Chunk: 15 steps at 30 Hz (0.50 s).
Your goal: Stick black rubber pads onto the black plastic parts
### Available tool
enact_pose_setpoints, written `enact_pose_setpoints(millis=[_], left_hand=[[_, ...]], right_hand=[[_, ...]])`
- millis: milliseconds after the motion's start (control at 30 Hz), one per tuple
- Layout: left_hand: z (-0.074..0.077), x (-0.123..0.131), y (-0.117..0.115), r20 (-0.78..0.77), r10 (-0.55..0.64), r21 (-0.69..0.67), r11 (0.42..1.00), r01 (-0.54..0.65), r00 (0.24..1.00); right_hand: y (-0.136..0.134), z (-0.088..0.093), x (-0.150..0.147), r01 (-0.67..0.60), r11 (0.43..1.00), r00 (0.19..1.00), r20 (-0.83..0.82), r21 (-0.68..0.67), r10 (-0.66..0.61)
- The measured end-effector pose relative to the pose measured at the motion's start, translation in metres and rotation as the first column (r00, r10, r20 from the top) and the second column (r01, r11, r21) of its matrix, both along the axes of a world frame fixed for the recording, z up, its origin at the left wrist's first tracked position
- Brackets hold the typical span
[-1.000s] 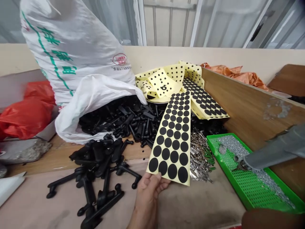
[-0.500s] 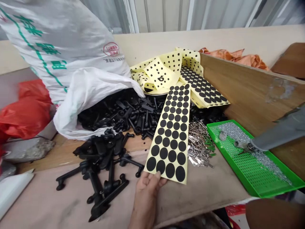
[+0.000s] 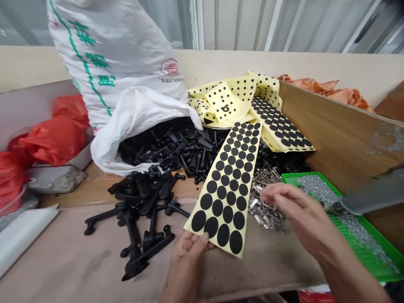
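"Holding what, exactly, over the counter (image 3: 63, 252)?"

"A yellow sheet of black discs (image 3: 225, 181). The left hand (image 3: 189, 254) grips its near end, thumb on top, close to the front edge; the far end points toward the back edge."

"And the right hand (image 3: 298, 214)?"

"Raised just beside the sheet, over the heap of small metal pieces (image 3: 267, 219), fingers loosely bent. It's apart from the sheet, though I can't tell whether it pinches something small."

"How far along does it look?"

"Barely begun with that sheet, I'd judge. Every disc seems in place; I see no gap in the rows."

"What about the rest?"

"The loose black plastic parts (image 3: 147, 204) lie jumbled left of the sheet, neither hand on them. More spill from the white sack (image 3: 132, 46) near the back edge. Folded sheets (image 3: 284, 124) wait toward the back right corner, dotted with discs too. By the right edge, the green tray (image 3: 366, 252) holds a scatter of silvery bits (image 3: 315, 185). I see nothing set aside as finished."
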<state>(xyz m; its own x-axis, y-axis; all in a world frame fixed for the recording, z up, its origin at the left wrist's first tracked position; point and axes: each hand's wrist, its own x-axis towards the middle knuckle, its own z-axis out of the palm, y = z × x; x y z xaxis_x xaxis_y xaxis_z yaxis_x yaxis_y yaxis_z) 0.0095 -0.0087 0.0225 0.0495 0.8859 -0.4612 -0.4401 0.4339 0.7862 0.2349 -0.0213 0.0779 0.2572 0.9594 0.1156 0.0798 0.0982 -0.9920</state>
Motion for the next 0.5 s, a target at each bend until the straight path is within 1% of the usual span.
enact_pose_setpoints(millis=[33, 100, 200, 267, 367, 433, 500], left_hand=[[0.001, -0.002, -0.001, -0.009, -0.006, 0.009, 1.000, 0.006, 1.000], [0.003, -0.004, -0.003, -0.010, -0.015, 0.025, 1.000, 0.016, 1.000], [0.009, -0.007, -0.005, 0.010, -0.016, 0.045, 0.999, 0.015, 1.000], [0.015, -0.008, -0.006, 0.009, -0.010, 0.045, 0.999, 0.009, 1.000], [0.024, -0.014, -0.009, 0.007, 0.012, 0.041, 0.999, -0.012, 1.000], [0.028, -0.021, -0.013, 0.024, 0.035, 0.028, 0.999, -0.036, 0.999], [0.029, -0.030, -0.018, 0.043, 0.068, -0.008, 0.998, -0.068, 0.997]], right_hand=[[0.005, -0.007, -0.003, 0.007, 0.999, 1.000, -0.025, -0.039, -0.008], [0.014, -0.021, -0.010, 0.047, 0.993, 0.990, -0.126, -0.108, -0.060], [0.021, -0.033, -0.020, 0.076, 0.982, 0.961, -0.248, -0.173, -0.118], [0.026, -0.036, -0.024, 0.070, 0.982, 0.940, -0.317, -0.178, -0.124], [0.037, -0.037, -0.027, 0.067, 0.987, 0.895, -0.428, -0.145, -0.124], [0.046, -0.036, -0.029, 0.095, 0.987, 0.867, -0.477, -0.129, -0.146], [0.055, -0.036, -0.030, 0.129, 0.985, 0.845, -0.506, -0.118, -0.171]])
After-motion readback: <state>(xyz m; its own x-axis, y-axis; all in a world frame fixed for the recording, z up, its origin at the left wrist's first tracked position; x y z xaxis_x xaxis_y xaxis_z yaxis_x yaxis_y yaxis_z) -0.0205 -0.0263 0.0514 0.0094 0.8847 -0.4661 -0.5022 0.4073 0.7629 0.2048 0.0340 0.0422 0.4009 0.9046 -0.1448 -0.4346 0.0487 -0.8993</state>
